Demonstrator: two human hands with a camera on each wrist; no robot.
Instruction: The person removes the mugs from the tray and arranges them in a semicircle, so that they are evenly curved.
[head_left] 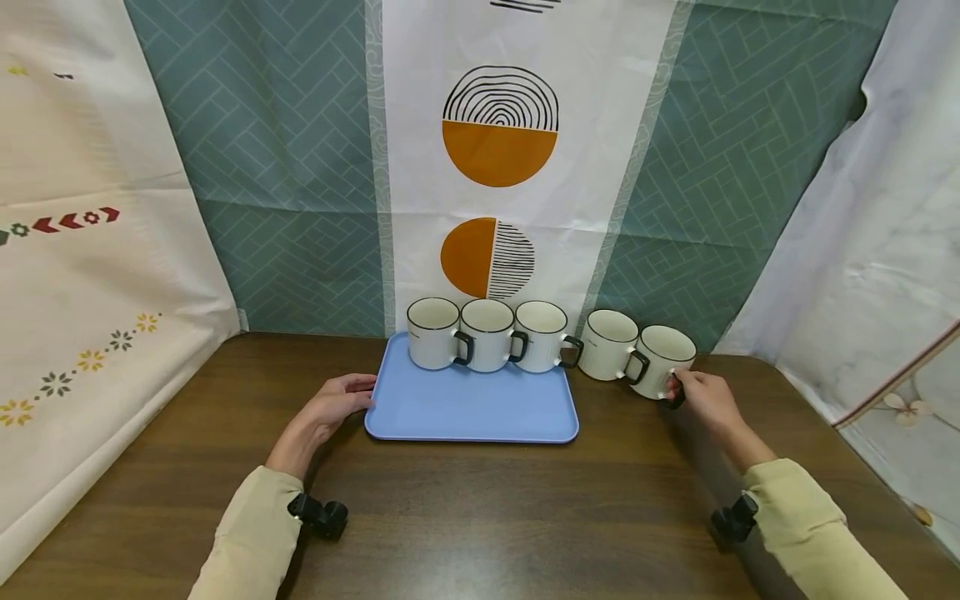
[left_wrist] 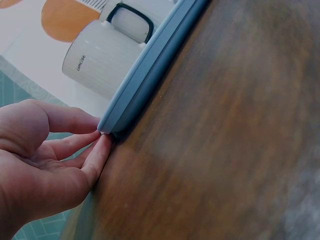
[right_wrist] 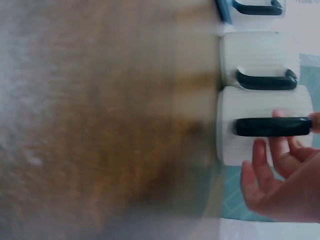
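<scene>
My left hand [head_left: 337, 402] is at the left edge of a blue tray [head_left: 472, 412]. In the left wrist view its fingers [left_wrist: 97, 155] pinch the tray's rim [left_wrist: 131, 95] at a corner. Three white mugs [head_left: 488, 337] with black rims and black handles stand in a row along the tray's back. Right of the tray, two more such mugs stand on the table, the nearer to the tray being one mug [head_left: 606, 346]. My right hand [head_left: 708, 400] grips the black handle [right_wrist: 272, 126] of the outermost mug [head_left: 660, 367], with fingers through the handle.
The brown wooden table [head_left: 450, 517] reaches back to a patterned curtain [head_left: 300, 167]. A pale cloth [head_left: 97, 292] hangs on the left and a white cloth [head_left: 885, 275] on the right. Each wrist wears a small black camera [head_left: 318, 515].
</scene>
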